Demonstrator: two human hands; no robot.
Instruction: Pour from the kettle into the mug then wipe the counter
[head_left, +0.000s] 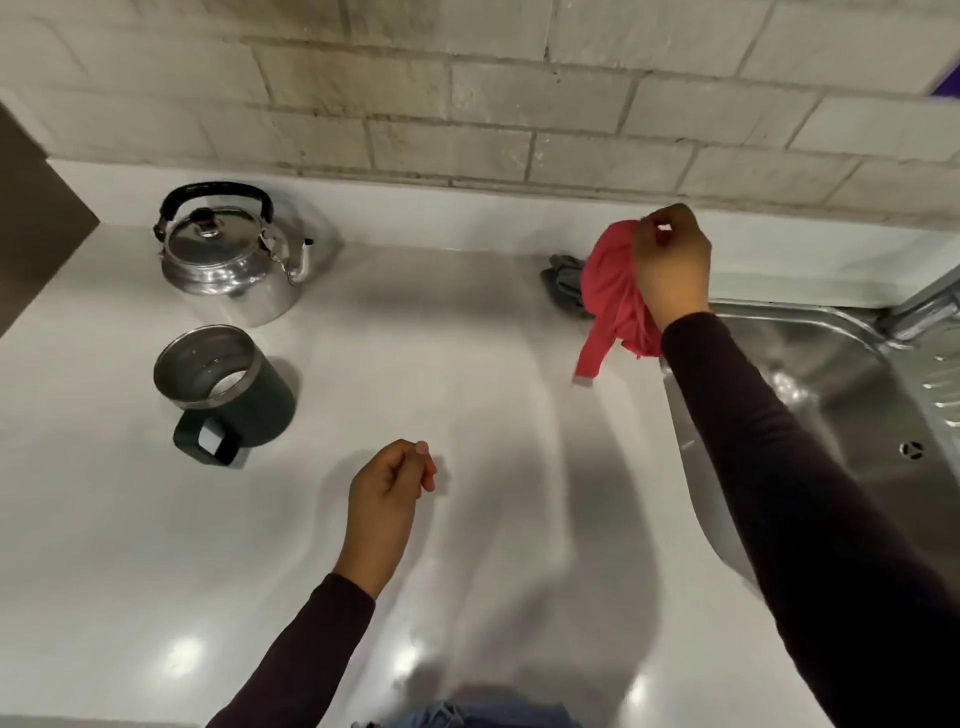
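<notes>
A shiny metal kettle (228, 249) with a black handle stands at the back left of the white counter (415, 364), spout pointing right. In front of it stands a dark mug (223, 384) with a steel inside, handle toward me. My right hand (672, 265) is raised near the back wall and grips a red cloth (613, 296), which hangs down with one corner touching the counter. My left hand (387, 488) hovers over the counter's middle, fingers loosely curled, holding nothing.
A grey cloth (563, 280) lies bunched behind the red one. A steel sink (857, 395) with a tap (924, 306) fills the right side. A tiled wall (467, 104) runs along the back, and a brown panel (31, 218) stands at the far left.
</notes>
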